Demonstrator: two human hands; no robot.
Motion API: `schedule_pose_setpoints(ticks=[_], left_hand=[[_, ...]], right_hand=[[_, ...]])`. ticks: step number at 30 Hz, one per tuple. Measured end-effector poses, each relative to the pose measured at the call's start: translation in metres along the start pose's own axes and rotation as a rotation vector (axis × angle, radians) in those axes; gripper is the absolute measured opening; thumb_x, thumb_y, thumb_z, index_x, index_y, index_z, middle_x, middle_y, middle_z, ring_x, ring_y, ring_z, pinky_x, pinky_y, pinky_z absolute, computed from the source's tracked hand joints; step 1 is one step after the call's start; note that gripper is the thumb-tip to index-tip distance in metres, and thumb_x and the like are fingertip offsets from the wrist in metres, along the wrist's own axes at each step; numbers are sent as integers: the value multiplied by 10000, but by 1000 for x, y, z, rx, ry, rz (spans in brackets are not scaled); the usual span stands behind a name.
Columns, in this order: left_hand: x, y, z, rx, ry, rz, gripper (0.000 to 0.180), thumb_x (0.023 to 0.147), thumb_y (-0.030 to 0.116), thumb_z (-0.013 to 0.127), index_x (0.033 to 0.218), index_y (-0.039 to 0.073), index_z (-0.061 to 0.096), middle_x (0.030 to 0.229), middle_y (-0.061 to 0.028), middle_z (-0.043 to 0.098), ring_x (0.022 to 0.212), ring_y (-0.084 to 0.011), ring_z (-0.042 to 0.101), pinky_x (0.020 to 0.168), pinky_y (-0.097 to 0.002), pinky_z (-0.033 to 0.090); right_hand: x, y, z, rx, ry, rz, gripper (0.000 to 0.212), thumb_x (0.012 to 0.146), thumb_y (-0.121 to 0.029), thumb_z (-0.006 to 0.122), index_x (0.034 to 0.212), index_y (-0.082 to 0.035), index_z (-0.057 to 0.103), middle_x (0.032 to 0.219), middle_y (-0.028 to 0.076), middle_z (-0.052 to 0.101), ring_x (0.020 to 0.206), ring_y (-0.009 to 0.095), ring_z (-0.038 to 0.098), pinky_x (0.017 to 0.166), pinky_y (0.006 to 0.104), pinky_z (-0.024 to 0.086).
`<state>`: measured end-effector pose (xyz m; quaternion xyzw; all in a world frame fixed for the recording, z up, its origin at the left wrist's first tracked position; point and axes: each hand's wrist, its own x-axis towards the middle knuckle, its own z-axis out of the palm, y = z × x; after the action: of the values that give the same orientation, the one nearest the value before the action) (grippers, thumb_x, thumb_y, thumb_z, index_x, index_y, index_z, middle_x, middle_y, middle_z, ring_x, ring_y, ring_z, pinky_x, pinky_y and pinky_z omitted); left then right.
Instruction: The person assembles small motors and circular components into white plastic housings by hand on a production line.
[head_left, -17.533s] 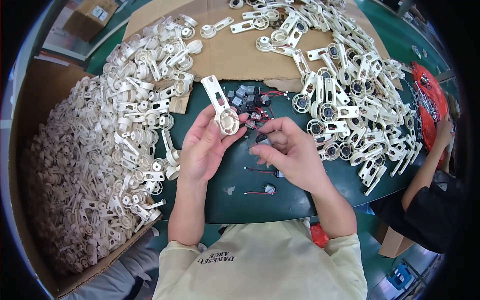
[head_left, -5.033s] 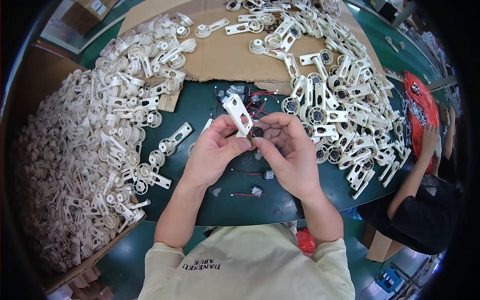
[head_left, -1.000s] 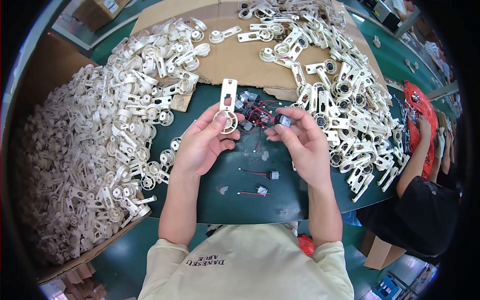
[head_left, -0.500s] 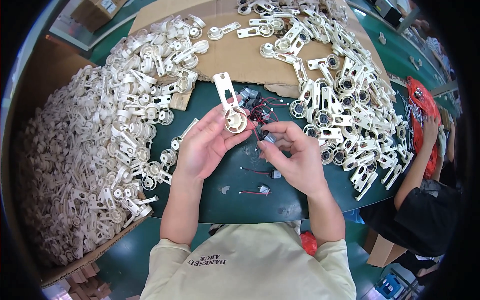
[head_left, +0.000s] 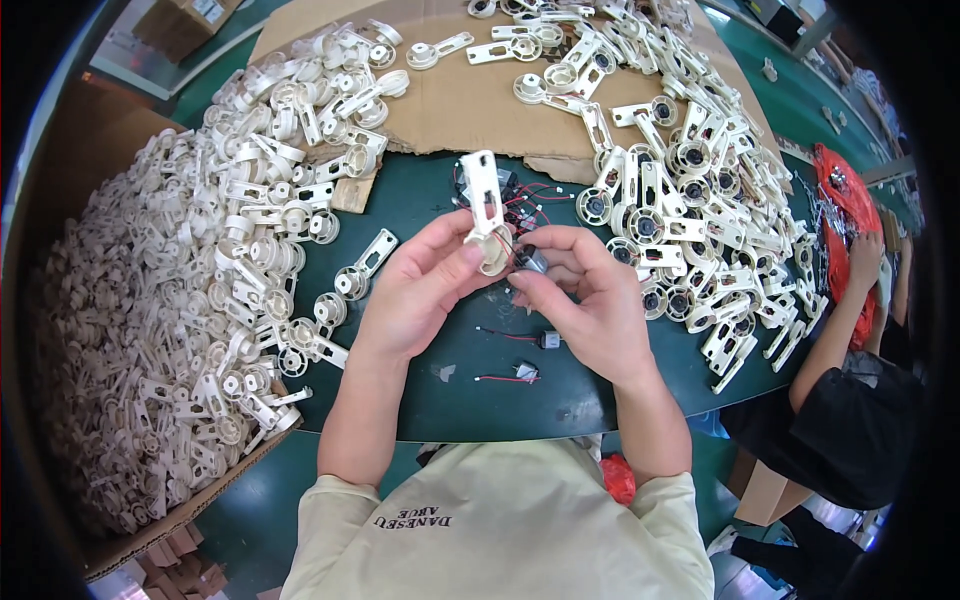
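Note:
In my left hand [head_left: 415, 290] I grip a cream plastic housing [head_left: 484, 200], its slotted arm pointing up and its round cup tilted toward my right hand. Between the thumb and fingers of my right hand [head_left: 590, 300] is a small electric motor [head_left: 530, 259], held close beside the cup. Whether motor and cup touch, I cannot tell. Behind both hands lies a tangle of motors with red and dark wires [head_left: 525, 205]. Nearer to me, two loose motors rest on the green table, one [head_left: 549, 340] above the other [head_left: 526, 372].
A large cardboard box [head_left: 190, 500] on the left overflows with cream housings [head_left: 150, 330]. More housings with dark centres [head_left: 690, 220] are heaped at right. A cardboard sheet [head_left: 440, 110] covers the far table. At right, a co-worker's arm [head_left: 840, 300] reaches to a red bag [head_left: 840, 190].
My left hand has turned the housing, so its cup now faces more sideways toward my right hand. The motor in my right hand has come nearer the cup.

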<state>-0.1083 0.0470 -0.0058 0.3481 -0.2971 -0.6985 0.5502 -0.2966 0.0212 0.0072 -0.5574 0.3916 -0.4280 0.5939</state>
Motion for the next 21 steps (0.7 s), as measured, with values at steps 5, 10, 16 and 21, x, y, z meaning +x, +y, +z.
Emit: schedule_pose_setpoints(ticks=[5, 10, 16, 21], left_hand=[[2, -6, 10, 136, 2, 71, 438, 941, 11, 618, 1347, -7, 455, 1289, -106, 561, 1174, -166, 566, 1008, -308, 465], [2, -13, 7, 147, -48, 88, 312, 938, -4, 615, 1223, 18, 489, 1243, -87, 559, 1153, -156, 569, 989, -303, 474], [2, -14, 7, 111, -11, 85, 285, 936, 11, 624, 1192, 29, 500, 1212, -89, 566, 1120, -154, 581, 978, -307, 480], [3, -12, 17, -53, 50, 56, 394, 930, 17, 634, 1293, 15, 482, 1251, -94, 555, 1146, -164, 574, 1006, -315, 469]], right_hand=[[5, -2, -12, -392, -43, -151, 286, 842, -17, 727, 1110, -32, 628, 906, 73, 682, 728, 112, 669, 642, 248, 537], [6, 3, -15, -435, -75, -143, 297, 829, -14, 736, 1103, -20, 622, 940, 90, 645, 749, 138, 655, 651, 268, 545], [3, 12, -8, -44, -18, -50, 263, 845, -4, 727, 1054, 25, 572, 931, 82, 657, 759, 119, 648, 672, 268, 551], [4, 10, -16, -163, -50, -107, 254, 865, 26, 700, 1065, 21, 544, 962, 71, 651, 887, 107, 667, 740, 255, 555]])
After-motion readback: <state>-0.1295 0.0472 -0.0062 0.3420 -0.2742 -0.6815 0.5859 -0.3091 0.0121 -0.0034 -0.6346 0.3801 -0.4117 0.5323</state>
